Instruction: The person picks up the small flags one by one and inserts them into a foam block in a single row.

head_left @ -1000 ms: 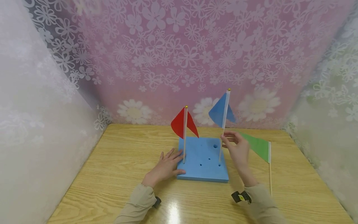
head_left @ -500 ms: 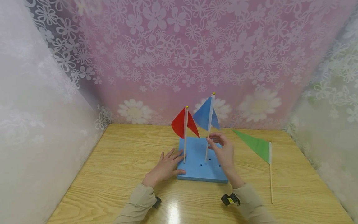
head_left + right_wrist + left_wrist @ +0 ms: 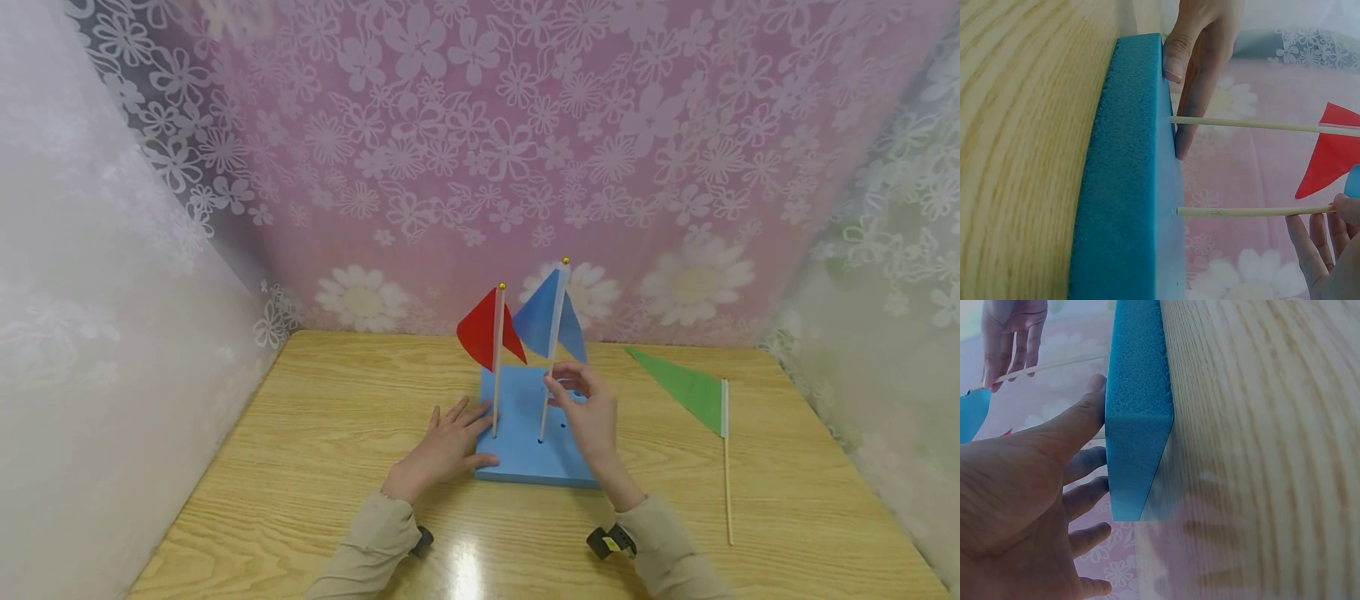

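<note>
My right hand (image 3: 588, 410): thumb and fingertips pinch blue flag (image 3: 553, 329) by stick (image 3: 1235, 212), cloth at eleven o'clock from hand, pole leaning toward one. Stick's lower end, at eight, meets blue board (image 3: 517, 462) at small hole (image 3: 539, 442); cannot tell if inside. My left hand (image 3: 444, 446), between eight and nine, fingers spread, rests on board's edge. Red flag (image 3: 477, 333) stands in board at ten. Green flag (image 3: 693, 396) lies on table (image 3: 322, 433) at three.
</note>
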